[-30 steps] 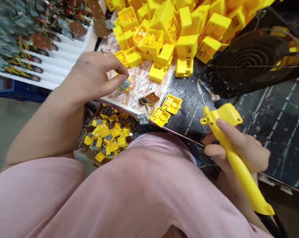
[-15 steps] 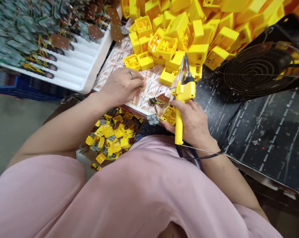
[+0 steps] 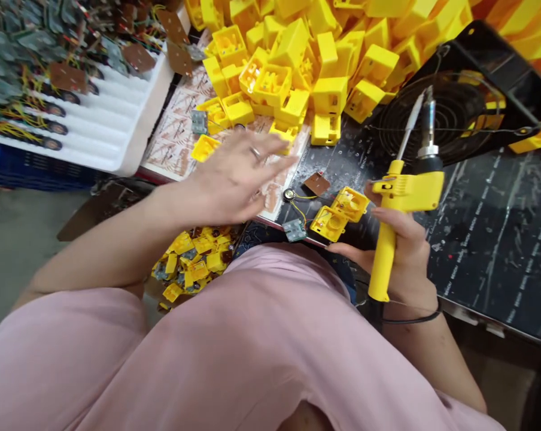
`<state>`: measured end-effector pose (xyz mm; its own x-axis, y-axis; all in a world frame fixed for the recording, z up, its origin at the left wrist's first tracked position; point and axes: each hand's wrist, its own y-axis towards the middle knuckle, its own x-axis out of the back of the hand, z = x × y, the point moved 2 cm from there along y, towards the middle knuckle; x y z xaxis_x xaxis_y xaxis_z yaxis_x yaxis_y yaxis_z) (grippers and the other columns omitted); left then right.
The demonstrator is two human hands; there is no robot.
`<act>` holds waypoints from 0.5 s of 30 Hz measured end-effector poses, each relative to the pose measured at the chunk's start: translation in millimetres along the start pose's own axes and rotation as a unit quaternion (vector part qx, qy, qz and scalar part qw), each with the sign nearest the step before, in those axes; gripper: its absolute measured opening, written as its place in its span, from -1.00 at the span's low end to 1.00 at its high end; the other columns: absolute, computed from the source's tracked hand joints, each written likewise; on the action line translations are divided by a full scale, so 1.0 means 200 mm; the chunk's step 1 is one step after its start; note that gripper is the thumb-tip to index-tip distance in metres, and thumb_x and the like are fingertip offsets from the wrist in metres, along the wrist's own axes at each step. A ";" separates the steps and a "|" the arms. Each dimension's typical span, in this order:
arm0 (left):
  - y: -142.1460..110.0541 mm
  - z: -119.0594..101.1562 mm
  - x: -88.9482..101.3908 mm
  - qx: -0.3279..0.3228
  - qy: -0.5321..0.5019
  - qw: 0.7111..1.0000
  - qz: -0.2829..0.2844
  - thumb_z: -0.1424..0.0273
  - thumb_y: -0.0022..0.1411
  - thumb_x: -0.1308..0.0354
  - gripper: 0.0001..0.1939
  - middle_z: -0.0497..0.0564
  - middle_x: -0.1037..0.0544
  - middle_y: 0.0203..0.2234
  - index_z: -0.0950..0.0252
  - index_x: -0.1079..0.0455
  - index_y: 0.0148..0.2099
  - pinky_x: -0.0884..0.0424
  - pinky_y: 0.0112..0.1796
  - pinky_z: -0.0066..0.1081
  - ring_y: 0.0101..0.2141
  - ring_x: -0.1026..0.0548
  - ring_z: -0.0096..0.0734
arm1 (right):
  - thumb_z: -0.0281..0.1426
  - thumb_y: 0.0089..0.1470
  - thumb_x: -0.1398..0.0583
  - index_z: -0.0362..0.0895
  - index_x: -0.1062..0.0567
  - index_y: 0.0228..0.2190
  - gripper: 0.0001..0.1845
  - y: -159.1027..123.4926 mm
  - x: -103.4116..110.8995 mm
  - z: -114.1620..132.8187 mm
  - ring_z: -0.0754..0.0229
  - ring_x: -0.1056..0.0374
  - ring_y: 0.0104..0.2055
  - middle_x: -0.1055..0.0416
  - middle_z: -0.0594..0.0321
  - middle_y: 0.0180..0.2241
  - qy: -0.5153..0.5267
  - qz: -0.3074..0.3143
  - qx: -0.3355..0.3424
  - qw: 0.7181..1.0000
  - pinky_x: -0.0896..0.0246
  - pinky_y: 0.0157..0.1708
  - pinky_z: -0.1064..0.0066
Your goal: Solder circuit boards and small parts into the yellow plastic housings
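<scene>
My right hand [image 3: 407, 254] is wrapped round the yellow handle of a soldering gun [image 3: 382, 257], whose metal tip and feed tube point away from me over the black mat. My left hand [image 3: 241, 173] hovers over the patterned board with fingers spread, slightly blurred, holding nothing I can see. Between the hands lie a small round black part [image 3: 289, 194] with yellow wires, a brown circuit board [image 3: 316, 184] and a green-grey circuit board [image 3: 294, 229]. Two open yellow plastic housings [image 3: 328, 224] sit side by side there, left of my right hand.
Yellow housings [image 3: 292, 48] are heaped at the back. A black fan [image 3: 450, 114] stands at the right rear. On the left, a white foam tray [image 3: 136, 114] carries wired circuit boards. Below the table edge is a container of yellow parts [image 3: 194, 263].
My right hand has moved right with the soldering gun, away from the wired parts. My left hand has let go of the thin wire and spread its fingers. The view has shifted right.
</scene>
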<state>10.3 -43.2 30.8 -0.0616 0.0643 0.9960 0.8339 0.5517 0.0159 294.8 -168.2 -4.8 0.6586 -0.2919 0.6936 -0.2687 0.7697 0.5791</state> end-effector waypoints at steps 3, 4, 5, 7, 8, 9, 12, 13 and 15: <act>0.13 -0.13 -0.10 -0.116 -0.060 0.990 0.052 0.43 0.24 -0.10 -0.16 0.26 -0.08 0.51 0.34 0.01 0.53 -0.17 0.37 0.06 0.49 -0.07 0.06 | -0.39 -0.02 -0.52 0.02 -0.26 0.28 -0.07 -0.03 0.05 0.02 -0.18 -0.56 0.10 -0.52 -0.05 0.15 0.020 -0.049 0.004 0.999 -0.60 0.02 -0.12; 0.19 -0.16 -0.14 -0.133 -0.071 0.987 0.062 0.43 0.24 -0.10 -0.16 0.28 -0.10 0.50 0.37 0.01 0.53 -0.19 0.37 0.06 0.48 -0.08 0.08 | -0.44 0.01 -0.50 0.04 -0.25 0.30 -0.08 -0.04 0.06 0.02 -0.15 -0.55 0.12 -0.49 -0.01 0.19 0.026 -0.064 0.005 0.998 -0.61 0.02 -0.11; 0.24 -0.17 -0.18 -0.145 -0.077 0.984 0.062 0.41 0.26 -0.09 -0.21 0.29 -0.20 0.46 0.40 -0.06 0.50 -0.23 0.35 0.05 0.45 -0.16 0.07 | -0.51 0.02 -0.48 0.06 -0.26 0.30 -0.09 -0.05 0.07 0.03 -0.11 -0.55 0.14 -0.48 0.05 0.22 0.031 -0.083 0.006 0.996 -0.63 0.01 -0.06; 0.31 -0.19 -0.23 -0.150 -0.073 0.985 0.040 0.41 0.34 -0.01 -0.45 0.26 -0.50 0.25 0.38 -0.33 0.34 -0.38 0.24 -0.03 0.28 -0.43 0.00 | -0.62 -0.01 -0.45 0.09 -0.29 0.30 -0.07 -0.06 0.07 0.03 -0.06 -0.53 0.16 -0.49 0.13 0.21 0.039 -0.131 0.009 0.991 -0.66 -0.03 0.06; 0.31 -0.19 -0.23 -0.147 -0.070 0.986 0.022 0.42 0.37 0.02 -0.56 0.21 -0.61 0.10 0.34 -0.45 0.21 -0.46 0.15 -0.10 0.15 -0.54 -0.06 | -0.66 -0.03 -0.45 0.10 -0.32 0.29 -0.06 -0.07 0.07 0.03 -0.03 -0.53 0.17 -0.50 0.16 0.20 0.045 -0.151 0.009 0.987 -0.67 -0.04 0.12; 0.30 -0.18 -0.22 -0.145 -0.072 0.987 0.005 0.44 0.39 0.05 -0.62 0.16 -0.66 -0.03 0.31 -0.52 0.10 -0.51 0.05 -0.18 0.03 -0.61 -0.13 | -0.68 -0.05 -0.44 0.11 -0.34 0.28 -0.05 -0.07 0.07 0.02 -0.01 -0.52 0.18 -0.50 0.19 0.19 0.052 -0.164 0.008 0.985 -0.67 -0.05 0.17; 0.13 -0.12 -0.10 -0.142 -0.147 0.979 -0.005 0.46 0.41 0.05 -0.66 0.11 -0.69 -0.17 0.29 -0.56 -0.01 -0.52 -0.14 -0.36 -0.18 -0.64 -0.30 | -0.72 -0.06 -0.43 0.12 -0.38 0.26 -0.06 -0.08 0.05 0.01 0.02 -0.52 0.18 -0.53 0.20 0.18 0.075 -0.179 0.012 0.981 -0.68 -0.08 0.26; 0.04 -0.09 -0.02 -0.131 -0.183 0.974 0.013 0.45 0.42 0.05 -0.66 0.09 -0.70 -0.18 0.29 -0.56 -0.01 -0.51 -0.17 -0.40 -0.20 -0.63 -0.35 | -0.72 -0.06 -0.43 0.11 -0.39 0.26 -0.07 -0.09 0.05 0.01 0.01 -0.54 0.17 -0.53 0.19 0.18 0.078 -0.176 0.014 0.981 -0.68 -0.10 0.27; -0.17 0.00 0.12 -0.083 -0.239 0.963 0.090 0.41 0.45 0.03 -0.68 0.04 -0.70 -0.23 0.25 -0.57 -0.02 -0.49 -0.21 -0.47 -0.27 -0.61 -0.43 | -0.70 -0.06 -0.44 0.10 -0.40 0.25 -0.09 -0.10 0.05 0.01 -0.01 -0.59 0.07 -0.56 0.15 0.14 0.075 -0.162 0.014 0.984 -0.68 -0.15 0.25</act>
<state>-19.9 -61.2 55.1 -0.1207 0.5434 0.8308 0.9283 0.3584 -0.0995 305.3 -186.5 -8.6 0.8093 -0.4301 0.4000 -0.0457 0.6329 0.7729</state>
